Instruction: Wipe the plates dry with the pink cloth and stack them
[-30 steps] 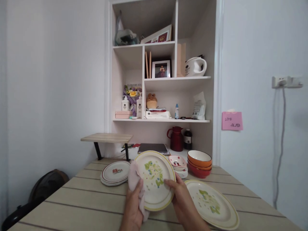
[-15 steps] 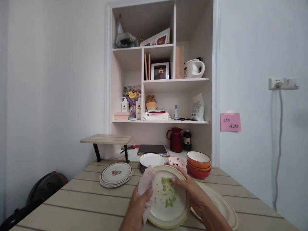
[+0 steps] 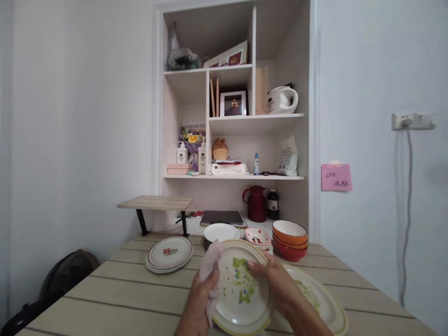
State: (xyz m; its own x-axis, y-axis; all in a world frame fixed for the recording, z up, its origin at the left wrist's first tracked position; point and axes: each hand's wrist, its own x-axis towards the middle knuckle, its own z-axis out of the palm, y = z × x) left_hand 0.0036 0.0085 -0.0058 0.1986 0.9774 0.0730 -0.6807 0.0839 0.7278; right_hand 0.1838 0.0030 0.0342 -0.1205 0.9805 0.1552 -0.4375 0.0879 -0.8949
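A round white plate (image 3: 235, 298) with a yellow-green rim and a leaf-and-flower print is held up, tilted, between both hands. My left hand (image 3: 199, 298) grips its left edge through a pale pink cloth (image 3: 211, 261), thumb on the front. My right hand (image 3: 280, 284) clasps the right edge, with its thumb on the plate's face and the other fingers mostly hidden behind. Partly covered by my right forearm, a larger oval plate (image 3: 331, 303) with a similar rim and print lies on the table.
On the wooden table (image 3: 115, 298) stand a stack of plates (image 3: 170, 252), dark-sided white dishes (image 3: 221, 232), small pink dishes (image 3: 258, 237) and orange and red bowls (image 3: 290, 240). A small raised stand (image 3: 154, 202) is at back left. Behind are a red jug (image 3: 256, 204) and shelves (image 3: 238, 177).
My right hand has shifted slightly along the plate's edge, and its fingers behind the rim show less. The plate and cloth have moved slightly left, uncovering more of the oval plate's print.
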